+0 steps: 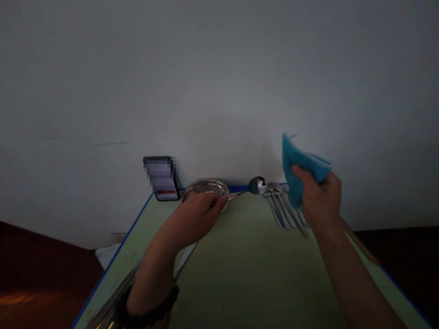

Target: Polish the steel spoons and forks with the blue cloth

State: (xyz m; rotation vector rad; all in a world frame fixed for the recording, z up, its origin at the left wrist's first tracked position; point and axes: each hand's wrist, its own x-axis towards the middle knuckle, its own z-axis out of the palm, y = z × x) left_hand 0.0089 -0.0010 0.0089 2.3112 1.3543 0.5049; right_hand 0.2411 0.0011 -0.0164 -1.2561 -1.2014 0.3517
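My left hand [200, 214] is closed around the handle of a metal spoon [256, 185], whose bowl points right, raised just above the table. My right hand [318, 198] is closed on a blue cloth [297, 167], held up to the right of the spoon's bowl and not touching it. Several more spoons [283, 208] lie side by side on the table under and left of my right hand.
The pale green table [247, 265] has a blue edge and stands against a white wall. A round metal plate [206, 187] sits at the back, behind my left hand. A small dark box [163, 178] leans at the back left corner. Metal strips [116, 301] lie along the left edge.
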